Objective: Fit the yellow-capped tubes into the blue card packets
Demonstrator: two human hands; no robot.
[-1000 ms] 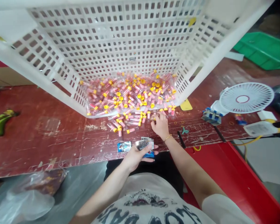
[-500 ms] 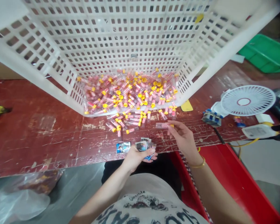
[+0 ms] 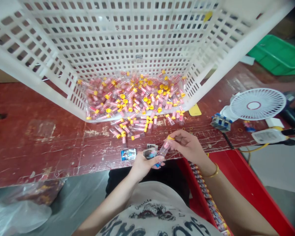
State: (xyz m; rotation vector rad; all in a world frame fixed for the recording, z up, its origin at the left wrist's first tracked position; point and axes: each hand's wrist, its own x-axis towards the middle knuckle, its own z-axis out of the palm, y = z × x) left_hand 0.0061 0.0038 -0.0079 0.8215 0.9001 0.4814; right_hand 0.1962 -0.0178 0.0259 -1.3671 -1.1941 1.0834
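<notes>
The red worktop [image 3: 64,147] has a big basket [image 3: 126,54] blocking its back. To the right are a green bin [image 3: 279,55] and a fan [image 3: 258,104]. The left hand [image 3: 144,164] is curled round packets [image 3: 149,153]; the right hand [image 3: 186,146] pinches a tube [image 3: 164,149] by its cap [image 3: 170,138], right by them.

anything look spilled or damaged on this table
Some yellow-capped tubes lie on the table just outside the basket, as if spilled from the pile inside. The table also looks damaged, its red surface scuffed to pale patches.
</notes>
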